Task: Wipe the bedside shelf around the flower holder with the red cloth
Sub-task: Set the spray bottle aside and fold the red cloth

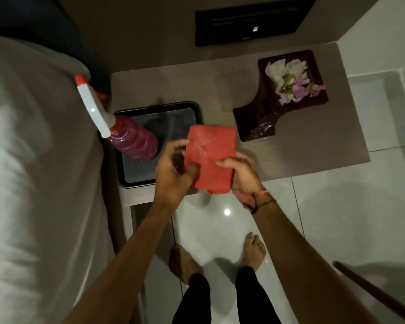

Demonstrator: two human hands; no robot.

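A folded red cloth (209, 155) is held up over the front edge of the bedside shelf (313, 146). My left hand (173, 170) grips its left edge and my right hand (242, 174) grips its lower right side. The flower holder (267, 113), a dark wooden stand with white and pink petals in its top, stands on the right half of the shelf, behind and to the right of the cloth. Neither hand touches it.
A dark tray (164, 106) sits on the shelf's left part with a pink spray bottle (133, 139) standing on it. A bed with white bedding (40, 171) lies to the left. A black panel (253, 19) is on the wall behind. A stick (374, 293) leans at lower right.
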